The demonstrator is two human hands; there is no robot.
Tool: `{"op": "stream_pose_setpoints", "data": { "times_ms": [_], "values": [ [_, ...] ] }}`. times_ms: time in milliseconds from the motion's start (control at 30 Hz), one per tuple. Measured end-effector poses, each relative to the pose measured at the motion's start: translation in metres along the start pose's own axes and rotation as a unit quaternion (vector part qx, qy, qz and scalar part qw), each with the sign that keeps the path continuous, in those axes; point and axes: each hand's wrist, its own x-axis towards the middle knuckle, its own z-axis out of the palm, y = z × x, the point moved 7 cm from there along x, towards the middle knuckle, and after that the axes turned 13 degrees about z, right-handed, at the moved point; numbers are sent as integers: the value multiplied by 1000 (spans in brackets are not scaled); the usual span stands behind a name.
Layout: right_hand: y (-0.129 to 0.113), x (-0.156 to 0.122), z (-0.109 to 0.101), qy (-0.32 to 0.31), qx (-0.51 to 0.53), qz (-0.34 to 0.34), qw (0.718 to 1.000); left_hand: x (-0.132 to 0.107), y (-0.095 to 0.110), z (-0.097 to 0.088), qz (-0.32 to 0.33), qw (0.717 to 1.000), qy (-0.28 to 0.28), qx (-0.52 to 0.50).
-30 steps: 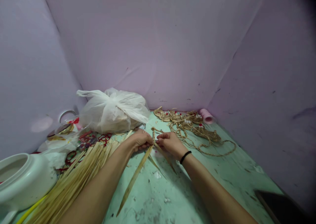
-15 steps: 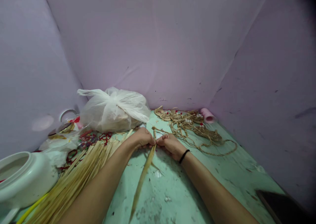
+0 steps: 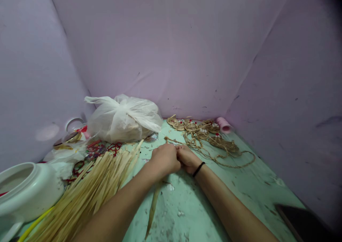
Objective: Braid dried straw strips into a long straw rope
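My left hand (image 3: 166, 159) and my right hand (image 3: 186, 158) meet above the middle of the green table (image 3: 184, 210), both closed. Between them they grip a dried leaf strip (image 3: 153, 210), whose loose tail hangs out below my left hand toward me. Just beyond my fingers, the twisted cord (image 3: 171, 139) made of the same fibre runs off to the right. A black band circles my right wrist. My left hand covers most of the spot where the strip is held, so the fingertips there are hidden.
Left of my arm lies a bundle of dry strips (image 3: 88, 185), with a white pot (image 3: 40, 190) beside it. A tied plastic bag (image 3: 123, 119) rests at the back. Braided pieces with beads (image 3: 203, 130) and a pink thread spool (image 3: 223, 125) sit back right. A dark flat object (image 3: 301, 220) is front right.
My left hand has rolled over and shifted right, against my right hand, and now covers the twist. The strip's tail has swung slightly right.
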Motion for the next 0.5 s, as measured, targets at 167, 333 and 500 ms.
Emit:
{"op": "stream_pose_setpoints", "data": {
  "times_ms": [167, 333, 500],
  "values": [
    [-4, -5, 3, -27, -28, 9, 999, 11, -38, -5, -102, 977, 23, -188],
    [-6, -4, 7, -71, -24, -13, 997, 13, -38, 33, -149, 867, -99, -465],
    [-10, 5, 0, -29, -122, -90, 988, 12, -44, 45, -167, 847, -108, -493]
  ]
}}
